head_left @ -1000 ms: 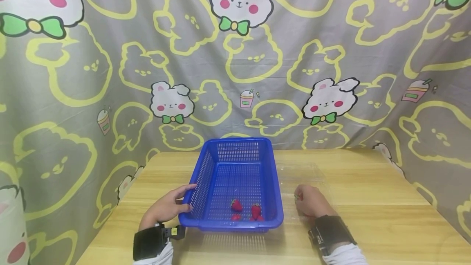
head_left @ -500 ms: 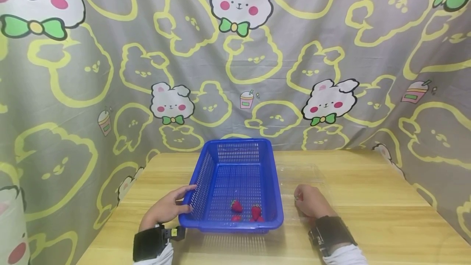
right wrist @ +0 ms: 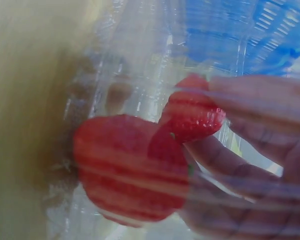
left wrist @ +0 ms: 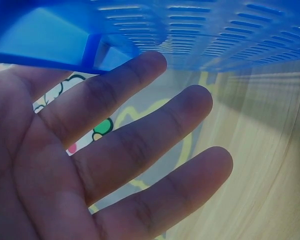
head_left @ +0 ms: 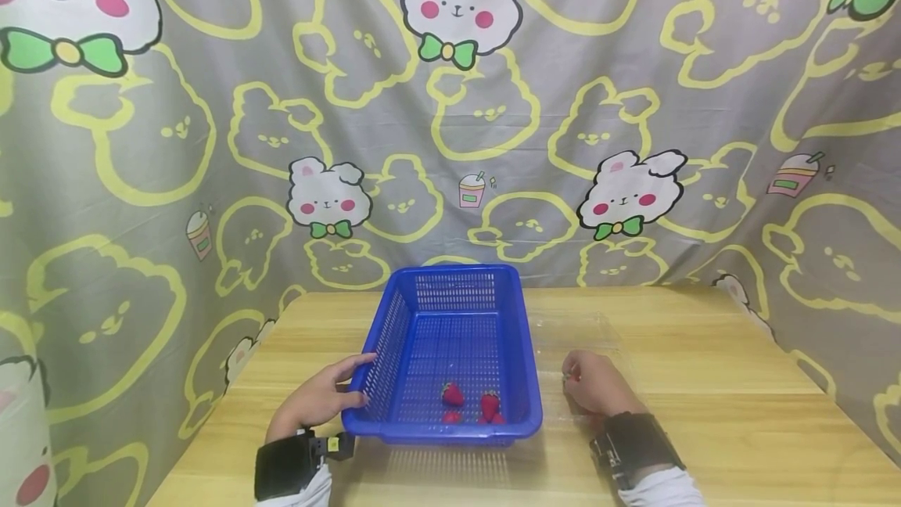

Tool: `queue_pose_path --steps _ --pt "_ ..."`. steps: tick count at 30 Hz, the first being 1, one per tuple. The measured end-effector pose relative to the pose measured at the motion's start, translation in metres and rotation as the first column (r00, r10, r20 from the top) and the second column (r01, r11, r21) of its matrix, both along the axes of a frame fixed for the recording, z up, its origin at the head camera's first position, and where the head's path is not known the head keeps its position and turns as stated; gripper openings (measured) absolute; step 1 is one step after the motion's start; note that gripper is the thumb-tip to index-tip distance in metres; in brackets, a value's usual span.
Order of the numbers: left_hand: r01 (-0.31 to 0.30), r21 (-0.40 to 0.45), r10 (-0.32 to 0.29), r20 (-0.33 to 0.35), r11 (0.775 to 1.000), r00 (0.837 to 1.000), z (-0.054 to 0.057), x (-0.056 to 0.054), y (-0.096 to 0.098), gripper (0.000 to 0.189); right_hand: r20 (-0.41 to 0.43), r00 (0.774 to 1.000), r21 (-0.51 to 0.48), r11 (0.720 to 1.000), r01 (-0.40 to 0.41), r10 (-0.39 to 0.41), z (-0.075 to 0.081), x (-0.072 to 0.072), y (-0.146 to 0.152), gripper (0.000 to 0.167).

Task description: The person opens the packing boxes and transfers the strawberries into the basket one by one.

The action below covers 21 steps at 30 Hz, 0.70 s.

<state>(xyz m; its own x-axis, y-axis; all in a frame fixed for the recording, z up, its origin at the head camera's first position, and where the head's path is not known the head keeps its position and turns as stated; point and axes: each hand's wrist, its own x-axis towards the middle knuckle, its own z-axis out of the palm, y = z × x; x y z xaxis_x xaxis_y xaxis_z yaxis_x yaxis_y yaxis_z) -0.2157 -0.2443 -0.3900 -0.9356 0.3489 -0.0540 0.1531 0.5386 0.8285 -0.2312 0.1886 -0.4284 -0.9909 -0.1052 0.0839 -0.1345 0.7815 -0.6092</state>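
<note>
My left hand (head_left: 320, 393) rests at the left rim of a blue plastic basket (head_left: 531, 382), thumb and index finger over the edge. In the left wrist view the other fingers (left wrist: 145, 145) stretch out straight beneath the rim. Several red strawberries (head_left: 453, 393) lie at the near end inside the basket. My right hand (head_left: 598, 383) is right of the basket, at a clear plastic box (head_left: 570, 329). Seen through the clear plastic in the right wrist view, its fingertips pinch a strawberry (right wrist: 195, 112). A larger-looking strawberry (right wrist: 125, 170) lies beside it; the hand partly hides the box.
The wooden table (head_left: 739, 382) extends to both sides of the basket. A grey curtain (head_left: 493, 100) with rabbit prints hangs behind and along the sides. The basket's right wall stands close beside the clear box.
The right hand's fingers shift very slightly around the strawberry. The left hand and the basket have not visibly moved.
</note>
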Motion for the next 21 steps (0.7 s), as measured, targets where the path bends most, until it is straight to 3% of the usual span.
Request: queue_pose_path --steps 21 --pt "0.044 0.021 -0.044 -0.011 0.999 0.999 -0.0001 -0.0005 -0.0017 0.065 0.023 1.0 -0.081 0.997 0.02 -0.018 0.0004 0.0022 -0.0023 0.016"
